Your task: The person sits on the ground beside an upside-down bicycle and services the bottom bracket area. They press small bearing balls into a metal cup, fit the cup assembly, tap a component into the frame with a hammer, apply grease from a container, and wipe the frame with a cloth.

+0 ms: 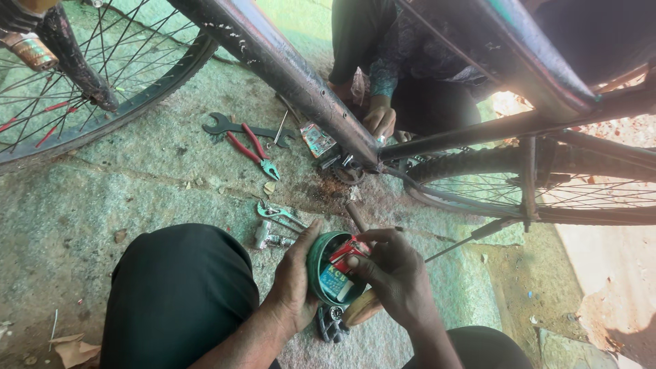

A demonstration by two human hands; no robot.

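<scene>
Far left, a spoked bicycle wheel with a black tyre [102, 89] runs out of frame at the top and side. Beyond the fingers, a dark open-ended spanner [229, 126] lies on the rough greenish stone floor [137, 184] with red-handled pliers [251, 152] across it. Closer in, just past the left thumb, sit teal-handled pliers [279, 214] and a small metal part [270, 238], too small to read clearly.

The left hand [295, 280] has its fingers curled round the side of a round green tin [320, 268], cupping it just above the floor between the knees. Inside the tin are a blue-and-white packet [336, 281] and a red one [350, 250], mostly covered by the right hand [396, 277], whose fingers pinch the red packet. Under the wrists lie a wooden handle [362, 309] and dark metal bits [331, 322], partly hidden.

Behind the bicycle's dark frame tube [294, 75], another person's hand [379, 117] works near the rusty crank [348, 171]; their body is cut off. Right, the rear wheel [540, 184] leaves the frame.
</scene>
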